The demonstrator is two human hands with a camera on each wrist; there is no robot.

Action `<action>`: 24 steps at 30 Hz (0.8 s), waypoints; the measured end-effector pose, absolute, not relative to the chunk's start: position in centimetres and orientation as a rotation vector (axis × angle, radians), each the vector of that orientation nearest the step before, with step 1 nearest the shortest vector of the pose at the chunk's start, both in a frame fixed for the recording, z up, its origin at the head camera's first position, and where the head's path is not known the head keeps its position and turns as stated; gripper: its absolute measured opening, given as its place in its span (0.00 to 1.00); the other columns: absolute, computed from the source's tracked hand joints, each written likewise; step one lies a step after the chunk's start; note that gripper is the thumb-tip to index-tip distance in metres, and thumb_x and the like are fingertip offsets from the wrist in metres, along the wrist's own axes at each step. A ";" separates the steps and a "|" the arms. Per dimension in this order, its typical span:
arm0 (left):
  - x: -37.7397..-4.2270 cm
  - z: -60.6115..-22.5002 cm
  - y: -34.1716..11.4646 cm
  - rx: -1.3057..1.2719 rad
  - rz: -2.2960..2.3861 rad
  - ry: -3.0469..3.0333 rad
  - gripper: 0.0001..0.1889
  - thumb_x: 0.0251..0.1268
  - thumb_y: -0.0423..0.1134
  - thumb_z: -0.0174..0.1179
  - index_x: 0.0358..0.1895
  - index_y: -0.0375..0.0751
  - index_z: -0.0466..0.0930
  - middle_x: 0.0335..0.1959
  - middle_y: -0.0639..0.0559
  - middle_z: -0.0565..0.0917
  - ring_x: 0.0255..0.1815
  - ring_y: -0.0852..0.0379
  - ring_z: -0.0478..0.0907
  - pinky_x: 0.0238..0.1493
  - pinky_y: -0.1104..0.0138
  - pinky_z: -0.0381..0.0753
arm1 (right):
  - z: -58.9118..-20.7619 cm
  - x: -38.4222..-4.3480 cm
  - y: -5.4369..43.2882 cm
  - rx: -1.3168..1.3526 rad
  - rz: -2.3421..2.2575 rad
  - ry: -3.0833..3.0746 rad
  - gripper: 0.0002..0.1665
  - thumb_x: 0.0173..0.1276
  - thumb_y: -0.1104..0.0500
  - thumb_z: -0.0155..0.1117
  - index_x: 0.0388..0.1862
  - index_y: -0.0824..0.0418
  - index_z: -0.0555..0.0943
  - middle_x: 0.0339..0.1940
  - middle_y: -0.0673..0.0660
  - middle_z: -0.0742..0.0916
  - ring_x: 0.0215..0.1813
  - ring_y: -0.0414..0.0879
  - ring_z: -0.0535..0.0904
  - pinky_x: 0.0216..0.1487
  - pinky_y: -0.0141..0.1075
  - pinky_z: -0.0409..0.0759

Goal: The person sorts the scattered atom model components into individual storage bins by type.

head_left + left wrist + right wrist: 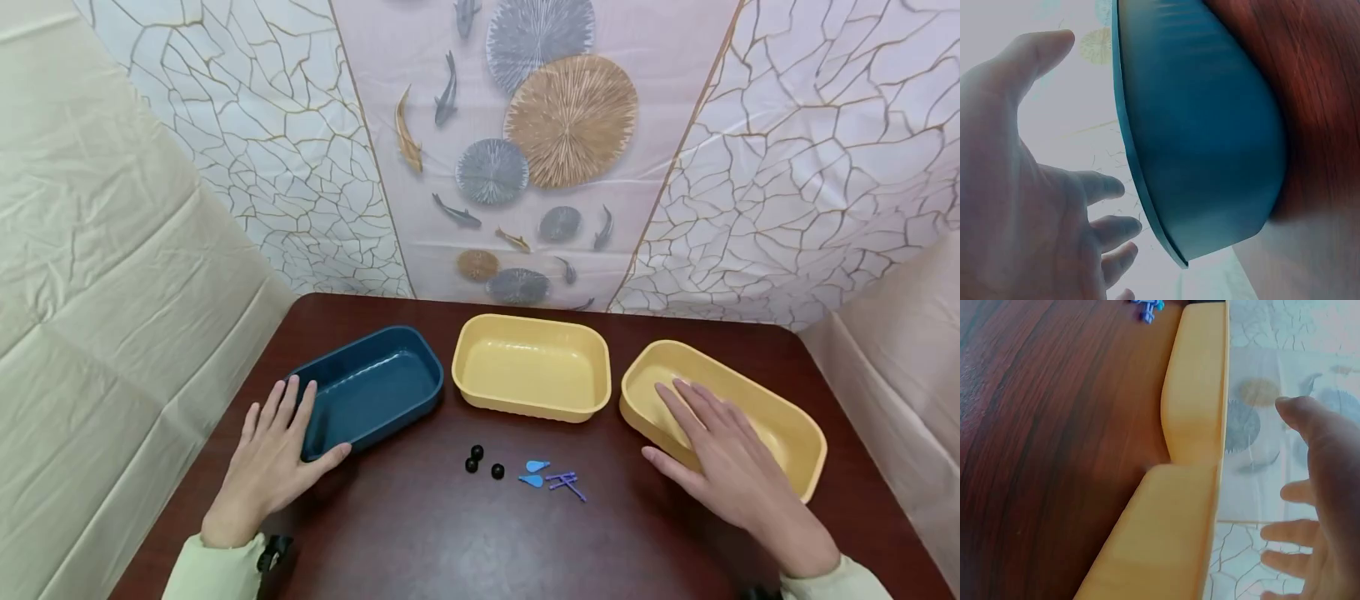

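Observation:
My left hand (273, 458) is spread over the near left end of a dark blue tray (375, 385). In the left wrist view its fingers (1113, 232) stand above the tray's rim, with nothing between them. My right hand (723, 454) hovers with straight fingers over the right yellow tray (798, 425), covering part of its inside. Between the hands lie several small things on the table: black balls (498, 472), light blue drop-shaped pieces (532, 481) and thin purple sticks (562, 481), partly crossing one another.
A second yellow tray (532, 375) stands at the middle back, between the blue tray and the right yellow one. The dark red-brown table (420, 542) ends at a patterned cloth backdrop (300, 167). Pale cloth (97, 333) hangs at both sides.

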State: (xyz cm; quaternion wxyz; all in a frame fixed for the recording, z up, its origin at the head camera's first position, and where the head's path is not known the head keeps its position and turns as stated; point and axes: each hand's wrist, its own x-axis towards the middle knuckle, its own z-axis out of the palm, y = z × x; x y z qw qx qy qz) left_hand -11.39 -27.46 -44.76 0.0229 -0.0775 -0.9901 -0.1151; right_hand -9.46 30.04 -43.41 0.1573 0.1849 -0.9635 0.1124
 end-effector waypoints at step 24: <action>-11.1 -45.4 -29.4 -0.173 -0.422 -3.102 0.62 0.67 0.73 0.57 0.84 0.25 0.44 0.86 0.27 0.47 0.86 0.27 0.45 0.81 0.30 0.52 | -42.3 -13.1 19.9 1.111 0.403 -2.651 0.25 0.62 0.51 0.81 0.54 0.62 0.87 0.47 0.55 0.90 0.49 0.47 0.88 0.50 0.43 0.89</action>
